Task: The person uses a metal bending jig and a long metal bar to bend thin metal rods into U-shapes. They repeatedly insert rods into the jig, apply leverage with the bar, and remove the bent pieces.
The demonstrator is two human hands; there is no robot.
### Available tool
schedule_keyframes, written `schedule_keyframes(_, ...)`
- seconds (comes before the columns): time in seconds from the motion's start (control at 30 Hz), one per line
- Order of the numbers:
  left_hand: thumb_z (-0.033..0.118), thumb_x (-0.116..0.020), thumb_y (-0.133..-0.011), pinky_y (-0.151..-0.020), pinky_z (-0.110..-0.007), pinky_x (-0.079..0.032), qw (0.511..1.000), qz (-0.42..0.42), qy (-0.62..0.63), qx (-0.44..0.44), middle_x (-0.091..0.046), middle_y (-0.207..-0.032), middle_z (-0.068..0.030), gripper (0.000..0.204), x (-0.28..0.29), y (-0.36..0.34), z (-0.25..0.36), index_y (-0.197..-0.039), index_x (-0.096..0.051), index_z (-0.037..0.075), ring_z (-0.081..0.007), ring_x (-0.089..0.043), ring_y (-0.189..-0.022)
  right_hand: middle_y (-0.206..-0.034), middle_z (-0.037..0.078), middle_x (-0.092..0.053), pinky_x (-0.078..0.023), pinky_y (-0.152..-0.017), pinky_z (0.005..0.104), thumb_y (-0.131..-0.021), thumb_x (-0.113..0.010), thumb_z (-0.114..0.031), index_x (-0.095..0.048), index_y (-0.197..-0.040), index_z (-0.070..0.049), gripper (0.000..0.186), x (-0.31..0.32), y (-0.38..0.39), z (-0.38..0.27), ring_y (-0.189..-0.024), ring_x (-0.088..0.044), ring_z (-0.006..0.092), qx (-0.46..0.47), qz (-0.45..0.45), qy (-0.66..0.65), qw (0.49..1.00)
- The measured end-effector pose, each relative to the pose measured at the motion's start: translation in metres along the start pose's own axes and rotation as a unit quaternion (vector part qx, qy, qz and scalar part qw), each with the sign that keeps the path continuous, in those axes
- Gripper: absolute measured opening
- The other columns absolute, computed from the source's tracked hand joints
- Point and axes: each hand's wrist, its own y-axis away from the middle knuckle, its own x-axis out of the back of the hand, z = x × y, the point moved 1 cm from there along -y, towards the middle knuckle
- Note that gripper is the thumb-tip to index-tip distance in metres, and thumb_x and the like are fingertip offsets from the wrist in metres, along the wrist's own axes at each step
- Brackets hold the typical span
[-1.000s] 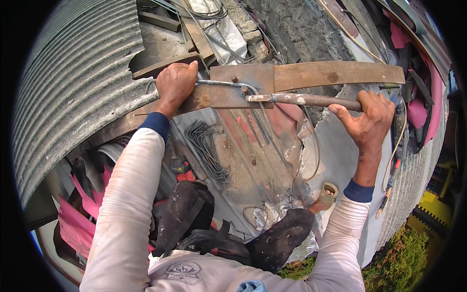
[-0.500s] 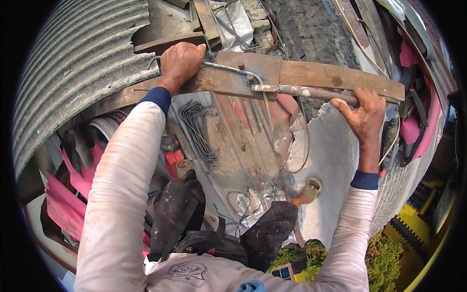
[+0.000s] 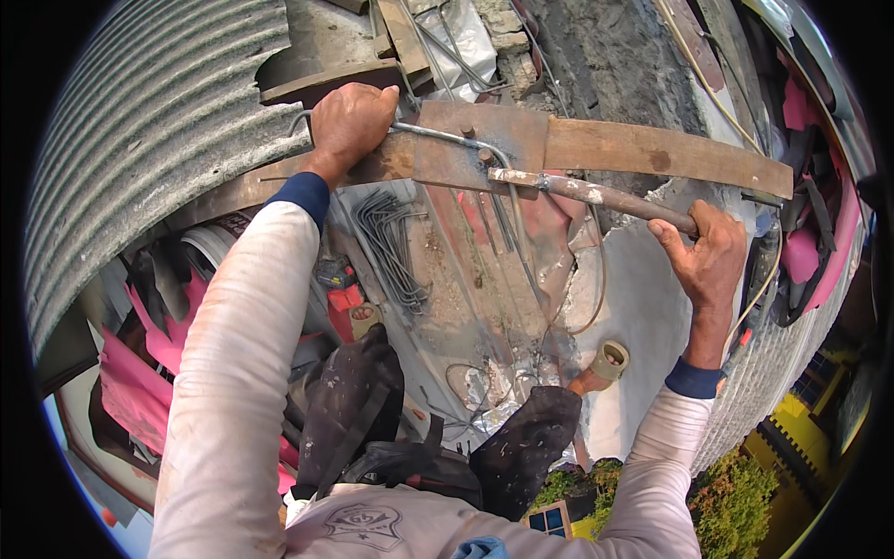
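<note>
My left hand [image 3: 354, 126] is closed in a fist around a thin steel rod [image 3: 433, 132], pressing it along a wooden plank [image 3: 670, 154]. The rod's left end curls into a hook beyond the fist. On the plank sits a brown metal plate [image 3: 512, 126] with two upright pins [image 3: 468, 132]. Beside the nearer pin, the rod bends sharply toward me. A paint-specked pipe lever [image 3: 610, 196] meets the rod at that bend. My right hand [image 3: 703, 252] wraps around the lever's far right end, fingers over the top, with the thumb along its near side.
Below the plank lies a bundle of bent steel rods [image 3: 386, 247]. Corrugated roofing [image 3: 158, 130] rises at the left. A smooth grey sheet [image 3: 643, 279] lies near my right foot. Pink material [image 3: 135, 387] hangs at left, and a thin hose [image 3: 717, 93] runs along the right.
My right hand has pulled the lever's end toward me and slightly right, so the lever slants more. My left hand stays on the rod. The whole view has shifted slightly.
</note>
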Motion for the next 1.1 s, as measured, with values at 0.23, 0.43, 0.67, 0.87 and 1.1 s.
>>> schedule_keyframes(0.23,0.048,-0.056,-0.100,-0.094,-0.055,-0.059,1.000,-0.007,0.017,0.012,-0.080,-0.097,-0.0241,0.052,0.005,-0.003,0.004,-0.090,-0.084,0.006,-0.0482,-0.076,-0.098,-0.068,0.011,-0.052,-0.036,-0.069,0.0465,-0.082,-0.083,-0.074,-0.050,-0.072,-0.007,0.076,-0.010,0.021,-0.013,-0.068,-0.053,0.0346,-0.038,0.046,0.004,0.998)
schedule_keyframes(0.43,0.047,-0.055,-0.100,-0.094,-0.054,-0.059,1.000,-0.012,0.025,0.006,-0.080,-0.097,-0.0252,0.052,0.006,-0.003,0.005,-0.090,-0.083,0.004,-0.0484,-0.076,-0.097,-0.070,0.009,-0.051,-0.037,-0.071,0.0458,-0.081,-0.082,-0.076,-0.051,-0.073,-0.008,0.075,-0.002,0.049,-0.041,-0.071,-0.053,0.0326,-0.109,0.042,0.039,0.992)
schedule_keyframes(0.67,0.046,-0.054,-0.100,-0.093,-0.054,-0.060,1.000,0.022,0.009,-0.019,-0.081,-0.097,-0.0226,0.051,-0.002,0.000,-0.003,-0.091,-0.084,0.006,-0.0466,-0.077,-0.095,-0.069,0.005,-0.050,-0.037,-0.070,0.0455,-0.083,-0.081,-0.077,-0.050,-0.073,-0.011,0.074,-0.016,0.114,-0.110,-0.070,-0.055,0.0297,-0.222,0.081,0.085,0.968)
schedule_keyframes(0.87,0.045,-0.057,-0.099,-0.087,-0.054,-0.061,0.998,0.053,0.037,-0.008,-0.081,-0.089,-0.0202,0.049,0.000,0.005,0.000,-0.082,-0.084,0.008,-0.0451,-0.077,-0.087,-0.063,0.007,-0.049,-0.039,-0.062,0.0463,-0.082,-0.088,-0.068,-0.052,-0.070,-0.009,0.070,-0.007,0.097,-0.072,-0.062,-0.052,0.0319,-0.173,0.042,0.029,0.984)
schedule_keyframes(1.1,0.045,-0.060,-0.100,-0.083,-0.048,-0.060,0.992,0.096,0.063,-0.047,-0.079,-0.078,-0.0159,0.045,0.004,0.014,0.001,-0.084,-0.088,0.014,-0.0401,-0.077,-0.079,-0.065,0.008,-0.066,-0.050,-0.060,0.0457,-0.081,-0.095,-0.058,-0.065,-0.073,-0.005,0.062,0.005,-0.016,-0.097,-0.061,-0.062,0.0223,-0.228,-0.098,-0.194,0.949)
